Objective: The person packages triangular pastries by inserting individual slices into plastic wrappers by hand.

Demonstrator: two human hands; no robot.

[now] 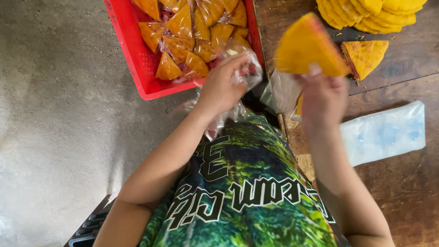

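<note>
A folded yellow wafer stack (308,49) is pinched from below by the right hand (323,100), at 12 o'clock of the green shirt (252,217), while a clear plastic bag (248,71) is gripped closed-fisted by the left hand (223,85), beside the red crate (124,33) at 11 o'clock.

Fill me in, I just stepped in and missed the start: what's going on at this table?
A person is handling folded yellow flatbreads at a wooden table. The right hand holds up a folded yellow wedge, while the left hand grips a clear plastic bag. A red crate on the left holds many bagged wedges. More unbagged rounds sit in a stack at the table's far side, with a pile of clear bags beside the right arm.
</note>
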